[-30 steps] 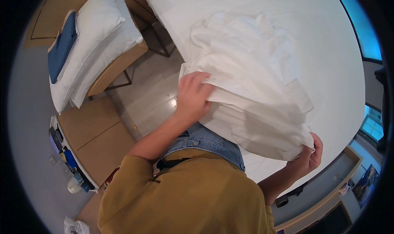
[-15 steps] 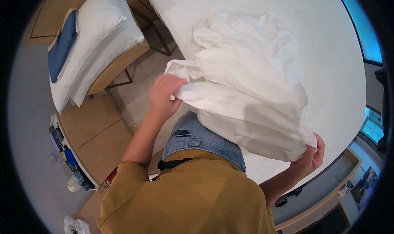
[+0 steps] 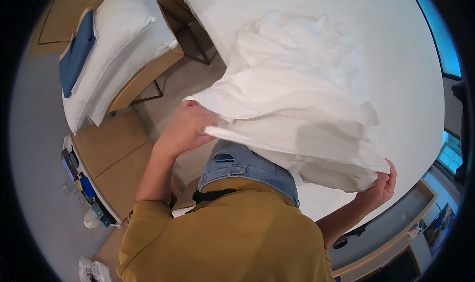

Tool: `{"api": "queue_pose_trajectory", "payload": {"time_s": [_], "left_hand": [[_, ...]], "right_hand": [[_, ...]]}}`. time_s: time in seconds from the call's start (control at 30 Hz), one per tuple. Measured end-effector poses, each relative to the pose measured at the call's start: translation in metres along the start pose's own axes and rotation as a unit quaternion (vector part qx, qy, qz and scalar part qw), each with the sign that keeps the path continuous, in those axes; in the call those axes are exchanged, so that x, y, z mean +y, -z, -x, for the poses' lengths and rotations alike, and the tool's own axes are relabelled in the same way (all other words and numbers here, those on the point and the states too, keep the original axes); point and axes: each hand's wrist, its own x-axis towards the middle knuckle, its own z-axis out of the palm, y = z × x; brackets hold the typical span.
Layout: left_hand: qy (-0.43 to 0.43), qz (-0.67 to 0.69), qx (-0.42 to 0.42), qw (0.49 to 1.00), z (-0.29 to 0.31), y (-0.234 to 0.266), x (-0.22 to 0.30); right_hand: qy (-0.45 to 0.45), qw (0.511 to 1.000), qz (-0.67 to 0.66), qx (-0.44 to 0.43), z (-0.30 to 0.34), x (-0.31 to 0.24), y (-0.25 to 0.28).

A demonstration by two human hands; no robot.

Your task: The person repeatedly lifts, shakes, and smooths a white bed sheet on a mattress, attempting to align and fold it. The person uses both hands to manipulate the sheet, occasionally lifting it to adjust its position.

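Observation:
A white duvet cover (image 3: 297, 91) lies bunched on the white-covered bed (image 3: 408, 89), its near edge drawn toward my body. My left hand (image 3: 187, 128) is closed on the left end of that edge, where two layers part and a gap shows between them. Gripping the right corner, my right hand (image 3: 378, 189) keeps the edge stretched between both hands. The near part of the cloth hangs in front of my jeans. Its far part rests in loose folds on the mattress, and the inside is mostly hidden.
On the left, white pillows (image 3: 118, 30) and a blue cushion (image 3: 77, 54) are stacked on a wooden chair or bench (image 3: 148, 74). Below them stands a brown cabinet (image 3: 111, 146) with small items along the wall. A wooden-edged shelf (image 3: 396, 242) is at lower right.
My left hand has moved slightly down and left, pulling its end of the cover outward. The near edge is now tauter and the layers have parted. My right hand has shifted slightly right.

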Motion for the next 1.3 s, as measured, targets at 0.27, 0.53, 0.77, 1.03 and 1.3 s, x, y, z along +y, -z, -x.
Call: {"api": "queue_pose_trajectory", "payload": {"time_s": [0.27, 0.53, 0.77, 1.03, 1.3], "left_hand": [[0.009, -0.223, 0.335, 0.915, 0.012, -0.017, -0.026], [0.091, -0.041, 0.047, 0.994, 0.024, -0.02, -0.036], [0.11, 0.062, 0.105, 0.986, -0.003, -0.051, -0.024], [0.094, 0.078, -0.051, 0.991, -0.011, -0.106, -0.027], [0.342, 0.187, 0.234, 0.891, -0.003, -0.034, -0.056]], "right_hand": [[0.005, 1.0, -0.003, 0.006, -0.003, 0.001, -0.002], [0.037, 0.999, -0.003, -0.013, -0.004, 0.004, -0.001], [0.037, 0.999, -0.011, -0.008, 0.001, 0.007, 0.002], [0.037, 0.999, -0.015, -0.034, 0.004, 0.009, 0.007], [0.061, 0.996, 0.003, -0.065, 0.005, 0.007, 0.012]]}}
